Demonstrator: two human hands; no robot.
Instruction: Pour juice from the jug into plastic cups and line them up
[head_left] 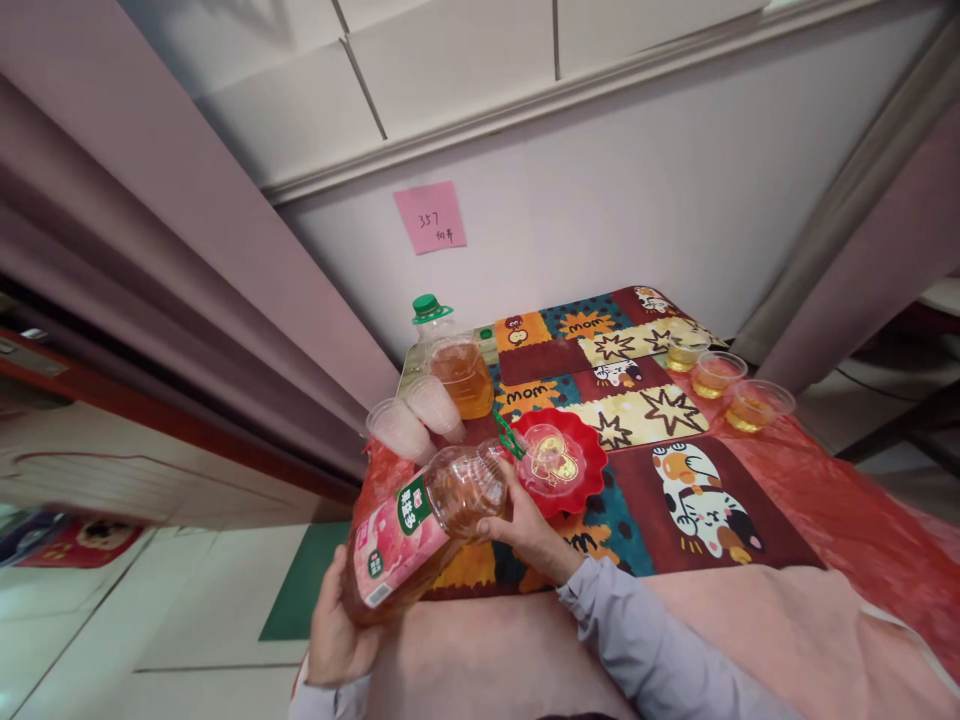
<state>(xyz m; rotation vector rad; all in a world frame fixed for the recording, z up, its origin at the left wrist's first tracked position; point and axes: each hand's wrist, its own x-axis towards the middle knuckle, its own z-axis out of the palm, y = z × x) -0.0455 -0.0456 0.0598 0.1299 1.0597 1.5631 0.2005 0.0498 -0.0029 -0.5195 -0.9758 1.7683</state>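
Observation:
A large clear plastic drink bottle [405, 545] with a pink and green label and amber liquid inside is held tilted, its neck towards the upper right. My left hand [337, 620] is wrapped round its base. Close to the neck, my right hand [525, 525] grips the same bottle. A green plastic loop [508, 435] shows at the neck. Just beyond that end, a red scalloped dish [589, 480] lies on the mat, holding a clear plastic cup [551, 456]. I cannot tell whether liquid is running out.
Behind stands another bottle [461, 375] with amber liquid and a green cap. Two stacks of clear plastic cups, the left stack [397, 430] and right stack [435, 405], lean beside it. At the right edge, three cups hold yellowish liquid, the nearest cup [756, 408] included. Patterned mats [720, 510] cover the table.

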